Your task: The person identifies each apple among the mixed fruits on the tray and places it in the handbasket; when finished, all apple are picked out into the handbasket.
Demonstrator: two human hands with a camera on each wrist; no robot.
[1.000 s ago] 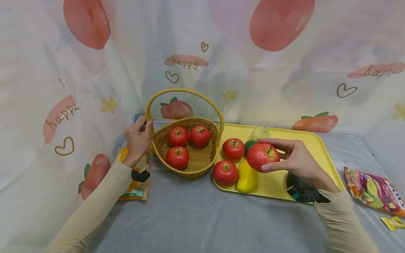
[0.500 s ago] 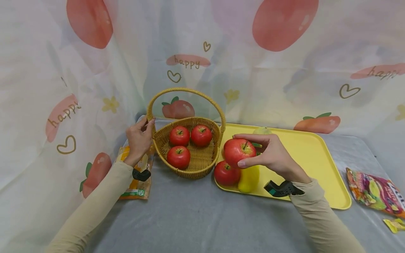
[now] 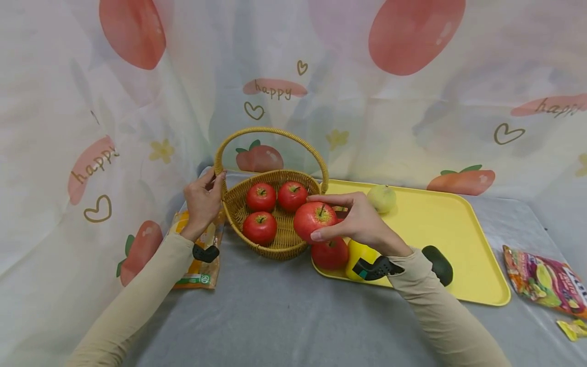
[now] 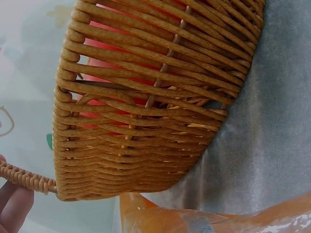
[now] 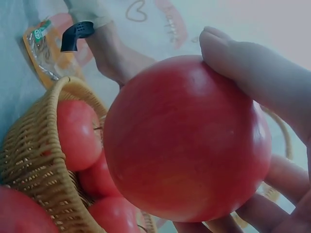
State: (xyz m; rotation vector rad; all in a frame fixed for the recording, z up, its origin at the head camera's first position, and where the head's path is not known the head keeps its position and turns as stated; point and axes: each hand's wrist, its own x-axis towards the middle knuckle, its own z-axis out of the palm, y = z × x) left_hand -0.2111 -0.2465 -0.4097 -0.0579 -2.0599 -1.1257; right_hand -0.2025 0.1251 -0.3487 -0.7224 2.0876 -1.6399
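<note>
A wicker basket (image 3: 286, 248) with a tall handle stands on the table, holding three red apples, one of them the front apple (image 3: 260, 228). My left hand (image 3: 203, 201) pinches the foot of the basket's handle on its left side; the left wrist view has the woven wall close up. In my right hand (image 3: 362, 219), thumb and fingers grip another red apple (image 3: 314, 222), held up at the basket's right rim. This apple (image 5: 187, 138) fills the middle of the right wrist view. Beneath the right hand, one more apple (image 3: 329, 254) lies on the yellow tray (image 3: 463, 239), partly hidden.
On the tray are a yellow fruit (image 3: 359, 259), a pale green round fruit (image 3: 381, 198) and a dark green avocado-like fruit (image 3: 437, 265). An orange packet (image 3: 202, 270) lies left of the basket. A colourful snack bag (image 3: 545, 280) and a small yellow packet (image 3: 573, 329) lie right.
My right hand has carried its apple leftwards from above the tray to the basket's right rim. The left hand keeps its hold on the handle.
</note>
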